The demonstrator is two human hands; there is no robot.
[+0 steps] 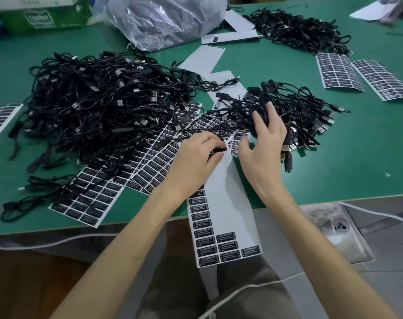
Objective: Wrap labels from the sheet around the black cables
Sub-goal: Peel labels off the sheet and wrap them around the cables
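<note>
While three tangled heaps of thin black cables [99, 104] crowd the green desk [357, 157], the left hand [195, 153] pinches a small black label [218, 149] just above the half-stripped white sheet [228, 180] that droops over the desk edge. The right hand [265, 143], fingers spread and holding nothing, hovers over the nearest heap [299, 104]. Behind sit a crinkled clear plastic bag [163, 19] and a green carton [41, 14].

1. I sit in a small factory workshop, at a green table [368, 157].
2. Its top carries cable heaps [99, 107] in bulk.
3. Around me lie label sheets [338, 72], a bag [163, 19] and a carton [41, 14].
</note>
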